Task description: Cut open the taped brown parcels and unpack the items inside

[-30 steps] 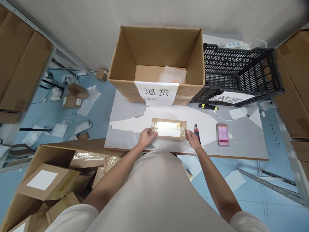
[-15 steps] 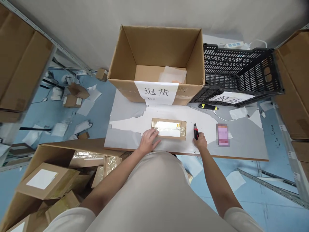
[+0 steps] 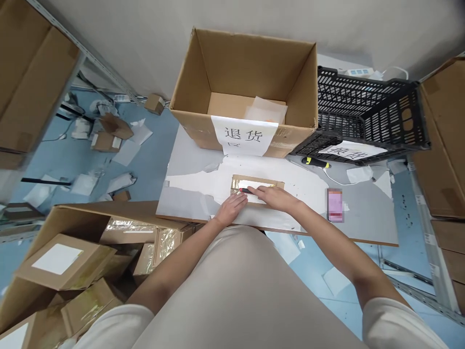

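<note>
Your right hand [image 3: 273, 196] holds the box cutter [image 3: 244, 190] over the taped cardboard box [image 3: 254, 182] on the counter [image 3: 189, 185]. Your left hand [image 3: 231, 208], gripping nothing, touches the box's near-left corner, likely to keep it still.

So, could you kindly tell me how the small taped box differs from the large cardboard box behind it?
The small taped box is much smaller than the large cardboard box. The small taped box looks closed; the large cardboard box stands open-topped. The left hand touches the small taped box; none touches the large cardboard box. Both are brown cardboard.
</note>
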`<action>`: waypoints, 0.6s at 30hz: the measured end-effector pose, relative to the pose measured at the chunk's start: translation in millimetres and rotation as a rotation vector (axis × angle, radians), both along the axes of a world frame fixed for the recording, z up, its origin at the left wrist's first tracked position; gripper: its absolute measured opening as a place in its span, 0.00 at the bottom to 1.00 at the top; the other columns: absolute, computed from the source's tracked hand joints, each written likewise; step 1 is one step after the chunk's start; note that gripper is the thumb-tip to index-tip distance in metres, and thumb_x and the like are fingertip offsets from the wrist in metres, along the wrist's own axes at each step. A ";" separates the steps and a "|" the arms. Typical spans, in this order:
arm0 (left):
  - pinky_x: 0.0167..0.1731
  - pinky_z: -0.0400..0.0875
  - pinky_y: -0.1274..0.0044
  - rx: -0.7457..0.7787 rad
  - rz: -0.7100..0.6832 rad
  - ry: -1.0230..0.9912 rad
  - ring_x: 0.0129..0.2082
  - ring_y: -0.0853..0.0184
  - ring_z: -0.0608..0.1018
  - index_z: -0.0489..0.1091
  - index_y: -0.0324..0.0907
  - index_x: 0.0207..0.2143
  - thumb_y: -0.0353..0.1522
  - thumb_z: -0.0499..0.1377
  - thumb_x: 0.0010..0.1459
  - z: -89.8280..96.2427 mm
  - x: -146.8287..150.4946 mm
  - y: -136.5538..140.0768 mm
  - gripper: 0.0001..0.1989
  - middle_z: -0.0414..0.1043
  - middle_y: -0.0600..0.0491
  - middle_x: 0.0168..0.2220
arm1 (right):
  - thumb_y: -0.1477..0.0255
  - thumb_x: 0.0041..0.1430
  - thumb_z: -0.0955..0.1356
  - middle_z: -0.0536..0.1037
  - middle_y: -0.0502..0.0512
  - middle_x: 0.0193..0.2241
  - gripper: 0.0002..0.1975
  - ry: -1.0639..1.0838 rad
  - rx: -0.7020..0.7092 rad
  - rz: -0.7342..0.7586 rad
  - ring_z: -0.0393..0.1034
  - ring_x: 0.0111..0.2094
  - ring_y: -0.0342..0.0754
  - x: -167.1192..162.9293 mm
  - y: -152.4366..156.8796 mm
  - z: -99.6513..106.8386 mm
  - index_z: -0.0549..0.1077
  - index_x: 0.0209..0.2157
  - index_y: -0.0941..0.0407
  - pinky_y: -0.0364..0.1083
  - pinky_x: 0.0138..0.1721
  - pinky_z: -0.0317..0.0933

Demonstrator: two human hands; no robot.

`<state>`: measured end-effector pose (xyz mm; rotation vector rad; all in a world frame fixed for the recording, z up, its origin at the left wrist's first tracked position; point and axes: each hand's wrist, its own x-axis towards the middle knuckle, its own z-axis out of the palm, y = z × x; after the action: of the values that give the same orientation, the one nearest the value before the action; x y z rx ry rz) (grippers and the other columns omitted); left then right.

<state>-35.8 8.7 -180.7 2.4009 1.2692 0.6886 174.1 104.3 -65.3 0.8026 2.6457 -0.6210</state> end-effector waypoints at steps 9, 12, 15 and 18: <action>0.55 0.63 0.61 -0.029 0.014 -0.047 0.58 0.62 0.64 0.65 0.40 0.50 0.24 0.44 0.62 -0.9 1.7 -0.7 0.18 0.69 0.44 0.52 | 0.81 0.60 0.55 0.70 0.61 0.48 0.32 -0.145 0.083 0.076 0.72 0.37 0.49 -7.4 2.1 -1.5 0.44 0.64 0.50 0.44 0.34 0.59; 0.54 0.64 0.62 -0.011 0.017 -0.036 0.58 0.63 0.64 0.66 0.39 0.51 0.24 0.43 0.62 -2.2 1.2 -0.3 0.18 0.69 0.44 0.51 | 0.82 0.59 0.54 0.70 0.61 0.47 0.33 -0.197 0.104 0.069 0.72 0.37 0.51 -10.2 -1.1 -0.2 0.42 0.64 0.50 0.46 0.35 0.61; 0.55 0.64 0.62 -0.003 0.018 -0.036 0.58 0.63 0.65 0.66 0.39 0.50 0.25 0.44 0.62 -3.2 0.9 0.0 0.18 0.69 0.44 0.51 | 0.82 0.59 0.54 0.70 0.63 0.46 0.33 -0.226 0.127 0.062 0.72 0.38 0.52 -12.0 -4.9 0.5 0.41 0.64 0.49 0.48 0.35 0.62; 0.55 0.64 0.62 -0.023 0.026 -0.039 0.58 0.63 0.65 0.66 0.40 0.51 0.25 0.44 0.62 -3.7 1.2 0.3 0.18 0.69 0.45 0.52 | 0.82 0.60 0.54 0.70 0.64 0.46 0.34 -0.243 0.153 0.046 0.72 0.37 0.53 -13.9 -8.5 2.2 0.39 0.64 0.48 0.49 0.34 0.62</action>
<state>-34.6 8.9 -184.4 2.3448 1.2885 0.7203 160.2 95.7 -63.2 0.8007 2.5014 -0.2911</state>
